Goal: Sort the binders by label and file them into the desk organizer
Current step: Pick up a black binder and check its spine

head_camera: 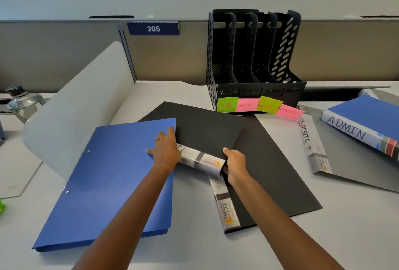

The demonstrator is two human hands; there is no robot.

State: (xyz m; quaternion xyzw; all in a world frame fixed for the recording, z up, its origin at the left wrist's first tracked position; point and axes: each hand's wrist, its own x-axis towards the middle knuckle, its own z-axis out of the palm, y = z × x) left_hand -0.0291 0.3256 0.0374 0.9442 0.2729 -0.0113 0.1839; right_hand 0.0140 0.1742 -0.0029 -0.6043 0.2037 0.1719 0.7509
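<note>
A black desk organizer (pixel 254 91) stands at the back of the desk, with sticky notes (pixel 259 106) reading HR, SPORTS, FINANCE, ADMIN on its front. A black binder (pixel 198 127) is tilted up at the centre, its grey spine (pixel 200 159) facing me; my right hand (pixel 236 165) grips its near corner. My left hand (pixel 165 151) presses flat where that binder meets a blue binder (pixel 108 183) lying on the left. Under the tilted one lies a second black binder (pixel 269 179). A grey SPORTS binder (pixel 336 151) and a blue ADMIN binder (pixel 364 123) lie at the right.
A grey curved divider panel (pixel 75 101) rises at the left. Beyond it stands a clear bottle (pixel 21 101) with a black cap. A partition wall with a "305" plate (pixel 153 29) runs behind the desk. Bare desk (pixel 323 226) shows at the near right.
</note>
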